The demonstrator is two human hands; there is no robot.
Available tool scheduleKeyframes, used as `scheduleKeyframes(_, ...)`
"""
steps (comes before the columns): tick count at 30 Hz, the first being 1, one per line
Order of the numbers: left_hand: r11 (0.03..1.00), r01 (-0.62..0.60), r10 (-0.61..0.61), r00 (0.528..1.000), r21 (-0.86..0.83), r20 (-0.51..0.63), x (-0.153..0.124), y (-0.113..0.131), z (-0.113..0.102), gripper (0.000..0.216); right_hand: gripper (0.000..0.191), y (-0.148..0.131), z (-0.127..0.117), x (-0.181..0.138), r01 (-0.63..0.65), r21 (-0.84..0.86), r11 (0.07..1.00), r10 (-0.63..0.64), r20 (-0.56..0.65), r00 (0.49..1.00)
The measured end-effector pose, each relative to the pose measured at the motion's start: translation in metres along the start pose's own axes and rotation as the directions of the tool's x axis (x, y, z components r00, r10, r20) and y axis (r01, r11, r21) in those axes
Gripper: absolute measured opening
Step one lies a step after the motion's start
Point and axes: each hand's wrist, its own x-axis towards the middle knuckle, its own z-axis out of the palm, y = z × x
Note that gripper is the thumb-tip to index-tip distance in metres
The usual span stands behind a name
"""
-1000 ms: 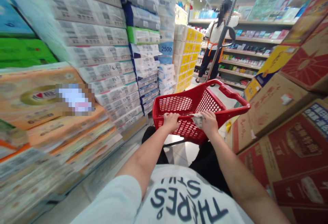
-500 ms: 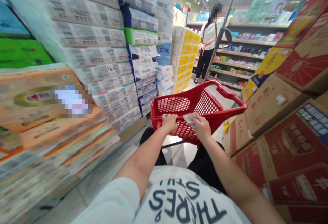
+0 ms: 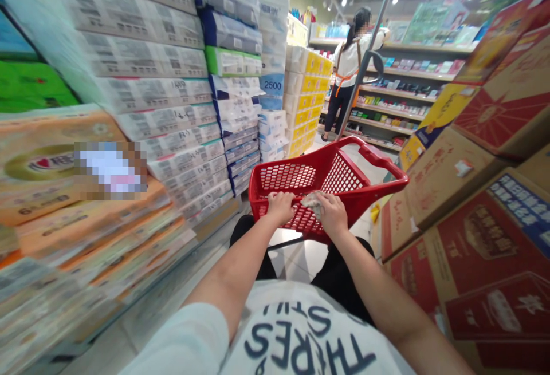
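In front of me stands a red plastic shopping cart (image 3: 287, 176) with perforated walls, its handle at the right end. My left hand (image 3: 281, 208) is closed over the cart's near rim. Close by on the same rim, my right hand (image 3: 334, 214) grips a crumpled greyish-white cloth (image 3: 311, 203), pressing it at the edge. Part of the cloth is hidden under the fingers. The inside of the cart shows only in part.
Wrapped tissue packs (image 3: 148, 54) are stacked high on the left, with orange packs (image 3: 86, 214) nearer me. Cardboard boxes (image 3: 455, 174) line the right side. A person (image 3: 348, 68) stands beyond a grey pole (image 3: 365, 63), facing shelves of goods (image 3: 395, 97).
The view has shifted slightly, so the cart and stacks sit a little further left. Both hands stay on the rim. The person in the background has an arm raised towards the shelves.
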Motion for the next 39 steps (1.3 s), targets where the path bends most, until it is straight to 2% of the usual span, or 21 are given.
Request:
scheduleKeyframes(4, 1.000, -0.016, 0.016, 1.000, 0.003, -0.012, 0.000, -0.001, 0.001, 0.025, 0.037, -0.003, -0.002, 0.002, -0.041, 0.052, 0.998, 0.039, 0.046, 0.998)
scheduleKeyframes(10, 1.000, -0.012, 0.012, 1.000, -0.003, 0.027, 0.000, 0.000, -0.001, 0.031, 0.033, -0.015, -0.007, 0.018, 0.042, 0.081, 0.996, -0.035, -0.090, 0.995)
scheduleKeyframes(14, 1.000, -0.005, 0.005, 1.000, -0.003, 0.026, -0.001, 0.000, -0.001, 0.031, 0.032, -0.009, -0.013, 0.025, 0.092, 0.010, 0.996, -0.093, 0.048, 0.995)
scheduleKeyframes(16, 1.000, -0.004, 0.004, 0.999, 0.004, 0.032, -0.001, 0.000, -0.001, 0.029, 0.030, 0.002, -0.016, 0.024, 0.067, -0.013, 0.998, -0.066, 0.062, 0.996)
scheduleKeyframes(20, 1.000, -0.016, 0.016, 1.000, 0.011, 0.023, 0.000, 0.000, -0.001, 0.027, 0.026, 0.019, -0.015, 0.019, -0.067, -0.040, 0.997, 0.064, -0.052, 0.997)
scheduleKeyframes(22, 1.000, -0.017, 0.017, 1.000, 0.008, 0.023, 0.000, 0.000, -0.001, 0.027, 0.028, 0.020, -0.012, 0.015, -0.077, -0.058, 0.995, 0.072, -0.080, 0.994)
scheduleKeyframes(27, 1.000, -0.022, 0.021, 0.999, 0.006, 0.037, 0.001, 0.001, 0.000, 0.024, 0.030, 0.023, -0.012, 0.013, -0.005, -0.064, 0.998, 0.005, 0.000, 1.000)
scheduleKeyframes(32, 1.000, -0.017, 0.017, 1.000, 0.009, 0.022, 0.001, 0.002, 0.001, 0.025, 0.031, 0.028, -0.016, 0.015, -0.089, -0.080, 0.993, 0.092, 0.033, 0.995)
scheduleKeyframes(39, 1.000, -0.019, 0.019, 0.999, -0.002, 0.026, -0.001, 0.005, 0.004, 0.027, 0.036, 0.005, -0.014, 0.015, -0.046, -0.061, 0.997, 0.053, 0.123, 0.991)
